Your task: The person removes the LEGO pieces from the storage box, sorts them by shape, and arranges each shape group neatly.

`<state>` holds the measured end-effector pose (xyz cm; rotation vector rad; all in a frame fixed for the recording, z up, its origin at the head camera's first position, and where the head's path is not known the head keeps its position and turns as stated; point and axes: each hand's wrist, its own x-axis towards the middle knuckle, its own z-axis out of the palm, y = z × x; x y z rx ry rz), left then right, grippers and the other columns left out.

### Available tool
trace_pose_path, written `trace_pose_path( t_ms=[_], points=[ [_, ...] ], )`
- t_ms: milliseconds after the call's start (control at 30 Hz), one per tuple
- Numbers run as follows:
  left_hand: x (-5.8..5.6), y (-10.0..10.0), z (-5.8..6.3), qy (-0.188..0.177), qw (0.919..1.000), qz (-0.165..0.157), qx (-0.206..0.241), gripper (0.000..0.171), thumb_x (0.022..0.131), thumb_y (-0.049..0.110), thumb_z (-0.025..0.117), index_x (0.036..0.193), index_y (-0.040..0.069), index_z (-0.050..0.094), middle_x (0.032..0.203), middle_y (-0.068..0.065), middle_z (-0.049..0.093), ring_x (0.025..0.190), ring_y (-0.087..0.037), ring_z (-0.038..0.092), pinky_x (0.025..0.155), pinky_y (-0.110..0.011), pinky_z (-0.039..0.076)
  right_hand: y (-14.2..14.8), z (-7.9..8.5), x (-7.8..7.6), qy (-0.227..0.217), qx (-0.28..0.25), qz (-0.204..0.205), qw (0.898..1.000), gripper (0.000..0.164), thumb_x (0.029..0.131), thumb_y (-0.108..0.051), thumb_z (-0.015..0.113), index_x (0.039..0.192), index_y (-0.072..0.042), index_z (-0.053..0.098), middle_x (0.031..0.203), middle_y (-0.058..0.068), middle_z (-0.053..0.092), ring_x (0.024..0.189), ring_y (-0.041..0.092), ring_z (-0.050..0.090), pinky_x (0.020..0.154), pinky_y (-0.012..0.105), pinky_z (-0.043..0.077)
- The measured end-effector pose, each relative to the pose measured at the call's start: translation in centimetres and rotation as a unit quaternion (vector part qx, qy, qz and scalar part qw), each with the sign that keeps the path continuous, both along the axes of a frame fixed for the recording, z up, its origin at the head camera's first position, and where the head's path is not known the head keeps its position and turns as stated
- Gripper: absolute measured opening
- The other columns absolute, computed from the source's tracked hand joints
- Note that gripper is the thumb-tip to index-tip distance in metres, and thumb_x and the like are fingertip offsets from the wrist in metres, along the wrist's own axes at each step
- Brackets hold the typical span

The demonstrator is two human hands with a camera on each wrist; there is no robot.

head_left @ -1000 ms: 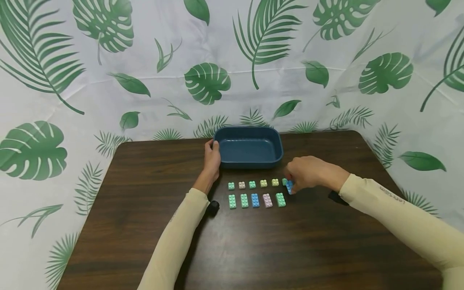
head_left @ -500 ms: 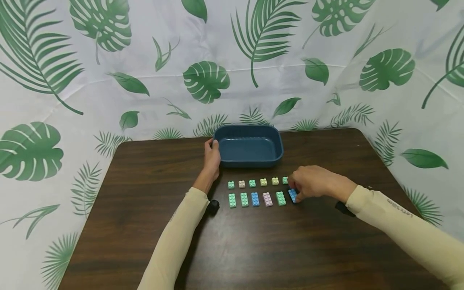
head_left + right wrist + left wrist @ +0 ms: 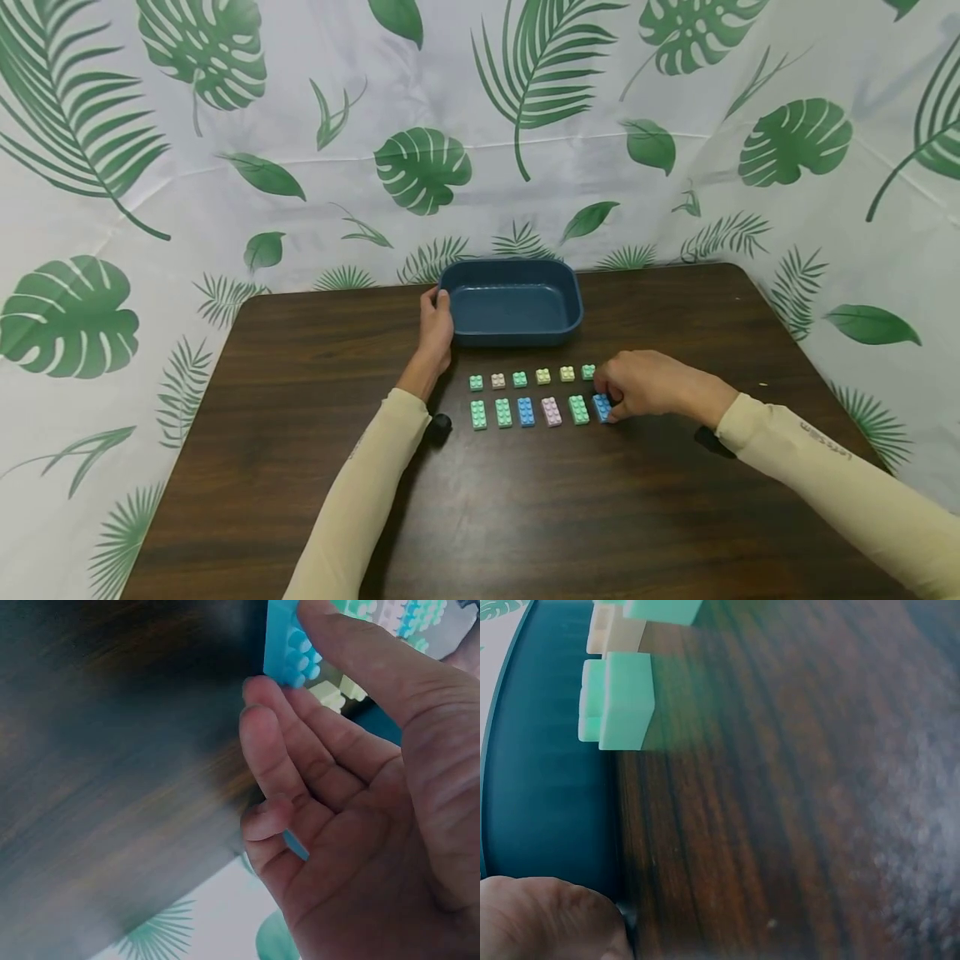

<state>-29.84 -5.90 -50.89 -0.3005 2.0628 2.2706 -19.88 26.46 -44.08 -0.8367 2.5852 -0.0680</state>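
Note:
At the right end of the front row, my right hand (image 3: 651, 382) pinches a blue toy building brick (image 3: 601, 407) at the table top. The right wrist view shows the thumb at one end of this brick (image 3: 279, 641) and fingertips at the other. My left hand (image 3: 435, 332) grips the left side of a dark blue rectangular bin (image 3: 517, 340), thumb by the rim. In the front row also lie green bricks (image 3: 478, 415), another blue brick (image 3: 526, 412) and a pink brick (image 3: 551, 411). Behind runs a row of smaller bricks, including a yellow brick (image 3: 543, 377).
The dark wooden table (image 3: 525, 517) carries the bin at its back edge, behind the bricks. A white cloth with green leaf prints (image 3: 322, 217) hangs around the table's back and sides. Each wrist wears a small black device, such as the left wrist camera (image 3: 440, 427).
The right hand has brought the blue brick toward me and slightly right, from beside the small bricks into line with the front row. The left hand stays on the bin.

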Motion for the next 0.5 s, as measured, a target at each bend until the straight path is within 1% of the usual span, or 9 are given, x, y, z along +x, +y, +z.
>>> trace_pose_path(
  t_ms=[233,500],
  points=[
    [-0.01,0.04,0.08,0.000,1.0000,0.003,0.003,0.051,0.117,0.039,0.033,0.162,0.016,0.029,0.172,-0.012,0.028,0.162,-0.031,0.025,0.131,-0.050,0.023,0.17,-0.20,0.38,0.007,-0.010,-0.005,1.000,0.032,0.083,-0.037,0.091,0.102,-0.019,0.074,0.081,-0.010,0.063,0.070,0.004,0.054,0.064,0.029,0.048],
    [-0.01,0.10,0.03,0.011,0.9998,0.007,0.012,0.050,0.117,0.035,0.033,0.161,0.013,0.029,0.172,-0.012,0.028,0.163,-0.029,0.023,0.132,-0.048,0.022,0.56,-0.68,0.75,0.024,-0.018,-0.008,1.000,0.032,0.083,-0.036,0.091,0.105,-0.020,0.074,0.083,-0.010,0.064,0.071,0.003,0.054,0.065,0.029,0.048]
  ],
)
